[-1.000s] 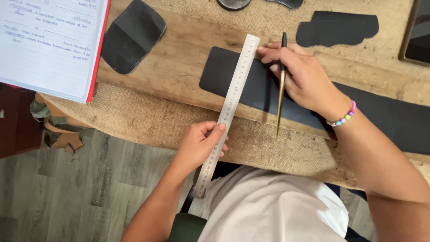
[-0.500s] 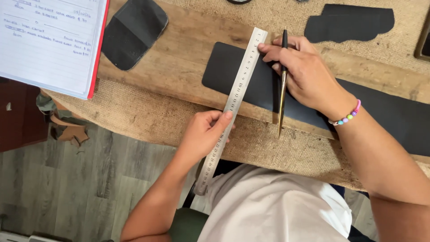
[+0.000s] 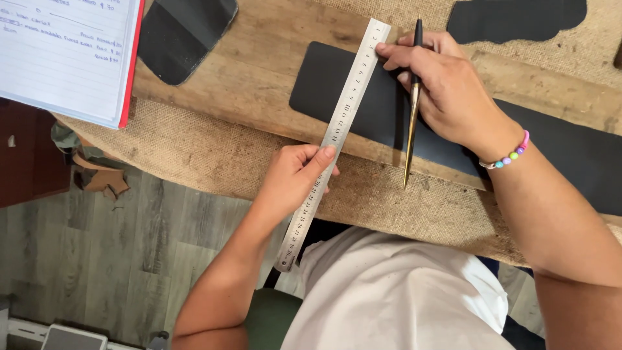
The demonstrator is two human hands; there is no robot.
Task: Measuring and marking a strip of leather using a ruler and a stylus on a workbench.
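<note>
Lined notebook (image 3: 61,55) with red edge far left; dark rounded leather piece (image 3: 181,35) beside it; irregular dark scrap (image 3: 515,19) far right; burlap cloth (image 3: 214,155) over wooden surface (image 3: 259,71); grey plank floor (image 3: 97,259).

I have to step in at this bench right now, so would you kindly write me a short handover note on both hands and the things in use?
Left hand: grips the steel ruler near its lower half, thumb along its edge.
Right hand: fingertips press the ruler's upper end; it also holds a slim black and brass pointed tool, tip towards the person.
Ruler lies slanted across the near end of the long dark leather strip on the wooden board.
Done: ruler laid on the strip. No scored line or cut shows along it.
Left: any marking or cutting.
Nearby: notebook, two other dark leather pieces.
</note>
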